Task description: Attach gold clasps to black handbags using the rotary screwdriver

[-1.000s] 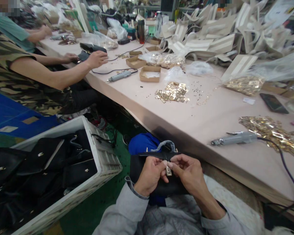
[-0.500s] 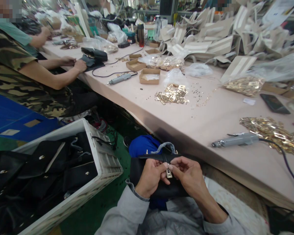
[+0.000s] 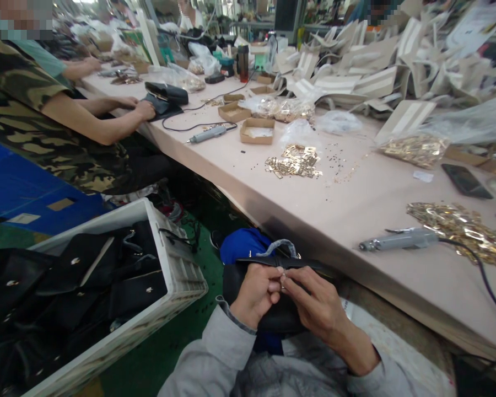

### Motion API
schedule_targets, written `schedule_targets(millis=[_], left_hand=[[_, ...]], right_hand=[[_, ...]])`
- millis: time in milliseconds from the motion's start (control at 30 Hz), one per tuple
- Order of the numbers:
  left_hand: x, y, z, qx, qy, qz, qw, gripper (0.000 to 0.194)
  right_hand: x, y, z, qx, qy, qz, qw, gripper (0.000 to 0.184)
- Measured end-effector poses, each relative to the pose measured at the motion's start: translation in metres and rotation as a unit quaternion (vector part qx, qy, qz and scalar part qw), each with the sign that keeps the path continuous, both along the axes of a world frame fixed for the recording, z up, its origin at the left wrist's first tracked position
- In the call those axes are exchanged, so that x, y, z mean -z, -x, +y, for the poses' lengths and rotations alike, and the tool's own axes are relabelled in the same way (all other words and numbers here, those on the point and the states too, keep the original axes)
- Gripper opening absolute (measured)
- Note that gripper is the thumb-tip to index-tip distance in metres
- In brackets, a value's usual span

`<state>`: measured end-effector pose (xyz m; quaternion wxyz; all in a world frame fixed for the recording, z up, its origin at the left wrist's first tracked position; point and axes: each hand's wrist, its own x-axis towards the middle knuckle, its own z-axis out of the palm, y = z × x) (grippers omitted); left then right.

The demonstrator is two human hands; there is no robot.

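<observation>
A black handbag (image 3: 278,320) lies across my lap, its short handle (image 3: 278,246) wrapped in clear film and raised toward the table. At the middle of the bag's front edge, my left hand (image 3: 253,295) is closed in a pinch on a small gold metal clasp. My right hand (image 3: 319,302) pinches at the same spot, thumb and fingertips meeting the left ones. The fingers cover nearly all of the clasp. On the table to the right rest a grey electric screwdriver (image 3: 399,240) and a pile of gold metal fittings (image 3: 463,229).
To my left stands a white crate (image 3: 182,275) with several black bags inside. The table edge (image 3: 314,242) runs diagonally ahead. Farther up are more gold pieces (image 3: 295,161), a cardboard box (image 3: 257,132), a phone (image 3: 467,181) and heaped beige bag parts (image 3: 355,71). A co-worker (image 3: 82,118) sits at left.
The gold clasp, hanging in sight below my fingertips before, is now mostly covered by my fingers. My right fingers have straightened somewhat. The whole view has shifted slightly.
</observation>
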<state>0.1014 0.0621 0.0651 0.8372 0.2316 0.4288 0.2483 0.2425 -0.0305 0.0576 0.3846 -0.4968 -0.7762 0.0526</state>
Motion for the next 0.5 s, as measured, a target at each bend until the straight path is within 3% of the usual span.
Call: schedule_targets(millis=[133, 167, 233, 333, 400, 500], left_hand=[[-0.008, 0.001, -0.007, 0.012, 0.041, 0.011, 0.999, 0.022], [-0.011, 0.002, -0.011, 0.012, 0.011, 0.031, 0.999, 0.028], [-0.02, 0.006, -0.02, -0.018, -0.116, 0.103, 0.988, 0.037], [-0.029, 0.01, -0.022, -0.071, -0.334, 0.192, 0.92, 0.027], [-0.03, 0.011, -0.016, -0.031, -0.386, 0.185, 0.903, 0.026], [-0.024, 0.008, -0.004, 0.012, -0.381, 0.159, 0.911, 0.02]], right_hand=[[-0.012, -0.003, 0.017, 0.027, 0.002, 0.05, 0.998, 0.034], [-0.018, -0.005, 0.023, 0.037, 0.024, 0.074, 0.996, 0.027], [-0.031, -0.01, 0.034, 0.047, 0.078, 0.118, 0.989, 0.02], [-0.046, -0.016, 0.047, 0.03, 0.144, 0.159, 0.976, 0.022], [-0.051, -0.018, 0.052, 0.019, 0.172, 0.174, 0.969, 0.024], [-0.051, -0.018, 0.056, 0.018, 0.214, 0.199, 0.956, 0.025]])
